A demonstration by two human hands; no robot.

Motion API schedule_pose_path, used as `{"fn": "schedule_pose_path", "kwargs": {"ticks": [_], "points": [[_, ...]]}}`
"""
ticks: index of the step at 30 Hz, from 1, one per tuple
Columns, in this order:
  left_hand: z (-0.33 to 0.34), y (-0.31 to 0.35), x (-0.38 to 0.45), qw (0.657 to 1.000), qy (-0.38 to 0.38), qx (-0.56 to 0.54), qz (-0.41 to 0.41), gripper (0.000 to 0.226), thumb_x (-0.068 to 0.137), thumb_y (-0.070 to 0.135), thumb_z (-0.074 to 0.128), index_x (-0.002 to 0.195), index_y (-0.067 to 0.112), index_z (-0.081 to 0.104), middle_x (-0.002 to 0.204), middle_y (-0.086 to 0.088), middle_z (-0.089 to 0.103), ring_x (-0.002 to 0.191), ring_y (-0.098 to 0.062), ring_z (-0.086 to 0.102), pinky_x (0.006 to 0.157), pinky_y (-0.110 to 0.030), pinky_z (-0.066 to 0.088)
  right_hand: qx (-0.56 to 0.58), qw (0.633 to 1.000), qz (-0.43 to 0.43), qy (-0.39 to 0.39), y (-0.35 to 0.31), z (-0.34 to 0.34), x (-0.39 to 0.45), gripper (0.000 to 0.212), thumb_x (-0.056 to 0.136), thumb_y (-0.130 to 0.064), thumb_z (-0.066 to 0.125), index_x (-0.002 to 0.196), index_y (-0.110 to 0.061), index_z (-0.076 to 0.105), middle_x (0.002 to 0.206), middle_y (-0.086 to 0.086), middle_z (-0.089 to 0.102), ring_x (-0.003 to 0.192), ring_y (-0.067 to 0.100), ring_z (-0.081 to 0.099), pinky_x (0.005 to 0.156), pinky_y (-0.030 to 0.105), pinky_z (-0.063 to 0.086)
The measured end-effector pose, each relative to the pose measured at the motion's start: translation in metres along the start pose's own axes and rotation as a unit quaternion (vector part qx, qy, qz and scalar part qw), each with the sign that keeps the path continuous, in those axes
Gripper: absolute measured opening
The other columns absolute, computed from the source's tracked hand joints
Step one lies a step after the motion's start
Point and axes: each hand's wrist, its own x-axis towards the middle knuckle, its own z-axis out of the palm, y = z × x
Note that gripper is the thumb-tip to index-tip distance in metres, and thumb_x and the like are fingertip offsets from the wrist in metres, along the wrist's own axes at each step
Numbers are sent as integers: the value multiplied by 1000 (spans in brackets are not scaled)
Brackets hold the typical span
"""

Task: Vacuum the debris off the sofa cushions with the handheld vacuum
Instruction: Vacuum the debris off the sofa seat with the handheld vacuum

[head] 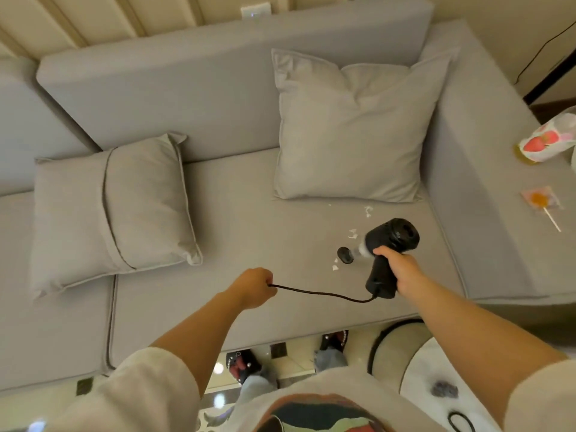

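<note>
The job looks to be in its early or middle part: the right hand grips the handle of the black handheld vacuum, whose nozzle points toward nine o'clock and sits low over the grey seat cushion, while white debris scraps are scattered just beside it. One small scrap lies at about seven o'clock from the nozzle, a few sit at about one o'clock, and another bit rests further toward twelve o'clock, near the lower edge of the large pillow. So judging by what lies there, most of the visible litter remains to be picked up. The left hand is curled round the black cord, holding it off to nine o'clock of the vacuum's base. On the armrest at three o'clock lie a wrapped lollipop and a strawberry-printed packet. No brand, label or writing can be read on the vacuum or the packet.
</note>
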Motion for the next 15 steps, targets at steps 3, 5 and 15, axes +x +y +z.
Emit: {"fn": "schedule_pose_path", "kwargs": {"ticks": [3,5,15], "points": [[14,9,0,1000,-5,-6,-15,37,90,23,50,56,23,35,63,6,40,73,-19,44,50,-20,28,-4,1000,19,-7,2,-10,17,51,78,-23,68,122,-3,52,108,19,59,93,31,57,84,42,48],[19,10,0,1000,-6,-5,-24,37,90,22,50,56,23,35,63,6,40,71,-19,43,50,-20,28,0,999,29,-14,3,-11,24,48,78,-22,68,120,-5,52,103,16,59,88,29,57,81,41,48],[7,-4,-2,999,9,0,-45,36,90,22,51,58,23,36,67,5,42,77,-20,45,56,-23,31,14,999,47,-8,22,7,30,34,79,-21,68,107,-10,53,92,13,60,84,28,57,78,41,46]]}}
